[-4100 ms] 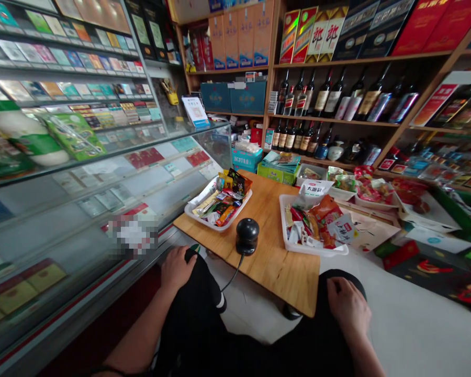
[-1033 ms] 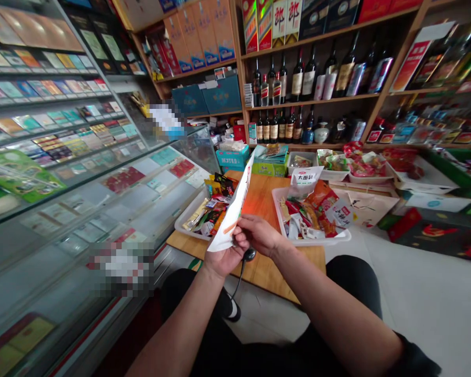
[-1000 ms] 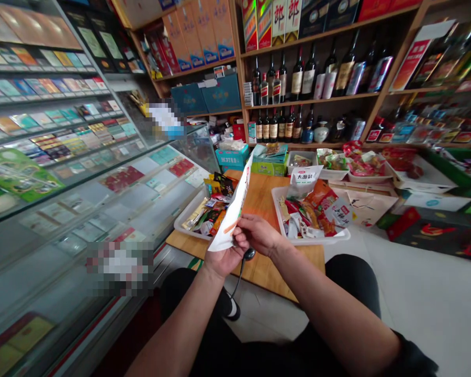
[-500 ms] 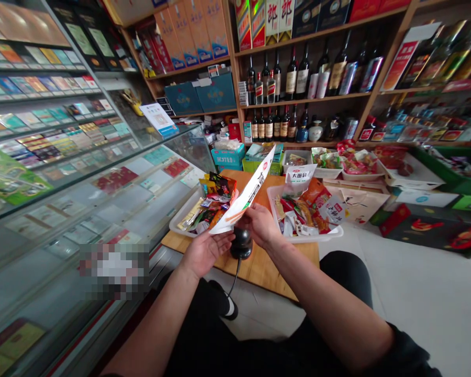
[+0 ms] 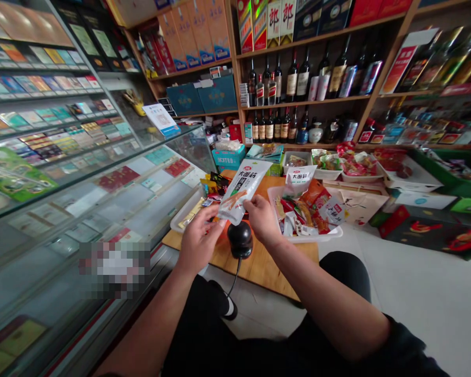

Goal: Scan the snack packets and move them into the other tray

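A white snack packet (image 5: pixel 243 191) with Chinese print and a picture of orange-brown strips is held up over the wooden table (image 5: pixel 275 267), its printed front towards me. My right hand (image 5: pixel 262 219) pinches its right edge between thumb and fingers. At the lower left corner, my left hand (image 5: pixel 201 235) has its thumb and fingers closed about the packet. Just below it stands a black rounded device (image 5: pixel 240 241) with a cable, which looks like a desktop scanner. The packet partly covers the left white basket (image 5: pixel 175 222) of snacks.
On the table's right is another white basket (image 5: pixel 329 234) of snack packets, with a similar white packet (image 5: pixel 298 180) upright in it. A glass display counter (image 5: pixel 141 209) runs along the left. Shelves with bottles (image 5: pixel 303 73) rise behind. My knee (image 5: pixel 345 277) is by the table's right edge.
The snack packet has turned from nearly edge-on to show its front. My left hand has turned from palm-up beneath it to gripping its lower corner.
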Action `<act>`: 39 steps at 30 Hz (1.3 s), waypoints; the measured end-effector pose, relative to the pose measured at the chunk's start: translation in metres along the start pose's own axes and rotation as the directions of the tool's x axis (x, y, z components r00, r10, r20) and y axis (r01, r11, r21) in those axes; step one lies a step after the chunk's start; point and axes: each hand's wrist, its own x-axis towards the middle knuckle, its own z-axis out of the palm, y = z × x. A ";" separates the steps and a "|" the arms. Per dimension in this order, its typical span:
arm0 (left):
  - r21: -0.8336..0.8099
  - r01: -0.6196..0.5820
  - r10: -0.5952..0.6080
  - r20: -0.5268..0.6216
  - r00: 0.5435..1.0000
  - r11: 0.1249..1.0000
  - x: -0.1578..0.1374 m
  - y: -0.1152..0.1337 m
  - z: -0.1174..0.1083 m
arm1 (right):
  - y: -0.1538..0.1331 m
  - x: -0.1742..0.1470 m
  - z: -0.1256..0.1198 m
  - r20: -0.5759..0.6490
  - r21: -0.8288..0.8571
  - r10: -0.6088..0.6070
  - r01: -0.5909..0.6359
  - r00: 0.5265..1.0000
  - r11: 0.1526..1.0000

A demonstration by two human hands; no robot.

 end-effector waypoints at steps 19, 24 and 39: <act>-0.343 0.034 -0.066 -0.082 0.994 0.939 0.048 -0.057 0.008 | -0.022 0.016 0.009 0.028 -0.442 -0.245 0.232 0.969 0.866; -0.415 0.065 -0.079 -0.017 0.997 0.907 0.056 -0.060 0.003 | -0.001 0.038 -0.008 0.318 -0.255 -0.021 0.108 0.948 0.961; 0.210 0.029 -0.053 0.108 0.993 0.977 0.102 -0.096 -0.009 | 0.014 0.065 -0.040 0.083 -0.557 -0.084 0.116 0.993 0.823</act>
